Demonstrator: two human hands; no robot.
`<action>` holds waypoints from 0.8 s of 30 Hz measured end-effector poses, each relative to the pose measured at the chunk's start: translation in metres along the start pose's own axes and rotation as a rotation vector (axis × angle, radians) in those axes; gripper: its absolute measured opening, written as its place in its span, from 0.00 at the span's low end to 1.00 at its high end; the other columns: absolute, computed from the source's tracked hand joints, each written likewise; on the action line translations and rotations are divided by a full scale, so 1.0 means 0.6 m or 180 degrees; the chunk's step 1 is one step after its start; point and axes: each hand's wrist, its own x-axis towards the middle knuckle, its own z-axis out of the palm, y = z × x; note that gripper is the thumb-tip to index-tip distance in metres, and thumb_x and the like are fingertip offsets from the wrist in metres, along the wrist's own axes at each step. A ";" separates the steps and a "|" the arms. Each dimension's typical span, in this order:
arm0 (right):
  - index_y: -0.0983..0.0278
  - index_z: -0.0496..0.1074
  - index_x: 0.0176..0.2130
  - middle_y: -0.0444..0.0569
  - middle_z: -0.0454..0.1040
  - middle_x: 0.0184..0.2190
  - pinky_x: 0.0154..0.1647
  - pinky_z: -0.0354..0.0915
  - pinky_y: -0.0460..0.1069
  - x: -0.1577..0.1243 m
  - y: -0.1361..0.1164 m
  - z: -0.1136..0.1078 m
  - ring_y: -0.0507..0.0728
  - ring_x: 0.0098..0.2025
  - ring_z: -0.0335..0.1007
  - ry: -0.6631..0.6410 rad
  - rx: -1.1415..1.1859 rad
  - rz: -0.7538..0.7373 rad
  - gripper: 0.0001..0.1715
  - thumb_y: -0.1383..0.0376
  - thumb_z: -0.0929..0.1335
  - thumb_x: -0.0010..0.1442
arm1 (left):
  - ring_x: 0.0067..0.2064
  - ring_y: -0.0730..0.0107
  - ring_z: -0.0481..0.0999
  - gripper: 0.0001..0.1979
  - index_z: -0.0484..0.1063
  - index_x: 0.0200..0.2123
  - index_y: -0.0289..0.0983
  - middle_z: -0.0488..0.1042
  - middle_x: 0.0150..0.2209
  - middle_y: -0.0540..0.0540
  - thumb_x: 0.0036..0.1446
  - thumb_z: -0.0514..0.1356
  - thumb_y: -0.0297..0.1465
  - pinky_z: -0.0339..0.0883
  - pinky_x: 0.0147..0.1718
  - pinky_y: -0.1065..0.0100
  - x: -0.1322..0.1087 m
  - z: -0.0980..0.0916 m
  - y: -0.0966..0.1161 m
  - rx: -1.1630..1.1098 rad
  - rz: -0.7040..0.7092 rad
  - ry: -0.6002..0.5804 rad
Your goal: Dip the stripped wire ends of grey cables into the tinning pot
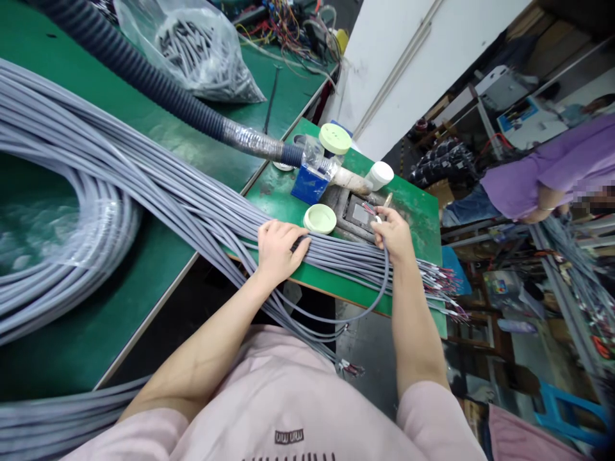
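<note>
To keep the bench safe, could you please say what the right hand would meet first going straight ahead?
Probably the dark-framed grey square beyond the right hand, though the height gap is unclear.

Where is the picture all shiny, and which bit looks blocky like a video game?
Head view: pale glare on the clear plastic bag and a whitish sheen on the green table; head view: blocky squares at the right edge, by the person in purple; head view: the left hand and right hand look fairly sharp, the far right background softer.
</note>
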 end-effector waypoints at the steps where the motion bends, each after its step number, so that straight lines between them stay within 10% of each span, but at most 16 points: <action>1: 0.65 0.65 0.53 0.33 0.63 0.11 0.11 0.49 0.41 -0.024 -0.009 0.002 0.46 0.10 0.52 -0.0113 0.0077 -0.0060 0.34 0.62 0.70 0.46 | 0.42 0.62 0.75 0.06 0.76 0.37 0.41 0.80 0.36 0.47 0.59 0.59 0.35 0.55 0.51 0.53 0.000 -0.002 0.003 -0.0088 -0.0041 0.0021; 5: 0.57 0.58 0.61 0.35 0.66 0.14 0.12 0.51 0.42 -0.128 -0.028 0.020 0.48 0.13 0.54 -0.0350 0.0252 -0.0031 0.39 0.62 0.70 0.51 | 0.39 0.64 0.75 0.08 0.76 0.33 0.40 0.79 0.33 0.47 0.58 0.59 0.35 0.62 0.47 0.57 -0.010 -0.006 0.040 -0.1052 -0.0393 -0.0028; 12: 0.55 0.55 0.63 0.35 0.65 0.14 0.13 0.50 0.43 -0.236 0.000 0.064 0.48 0.13 0.53 -0.0463 0.0582 0.0094 0.42 0.60 0.70 0.53 | 0.32 0.68 0.75 0.18 0.78 0.29 0.35 0.78 0.28 0.46 0.51 0.64 0.46 0.68 0.35 0.67 -0.040 -0.004 0.129 -0.3640 -0.1803 -0.1345; 24: 0.56 0.55 0.63 0.34 0.65 0.14 0.13 0.50 0.42 -0.277 0.014 0.089 0.48 0.13 0.53 -0.0496 0.0831 0.0328 0.43 0.60 0.70 0.51 | 0.25 0.76 0.68 0.17 0.71 0.20 0.34 0.71 0.22 0.51 0.45 0.69 0.41 0.63 0.29 0.71 -0.060 -0.009 0.149 -0.3985 -0.2373 -0.1057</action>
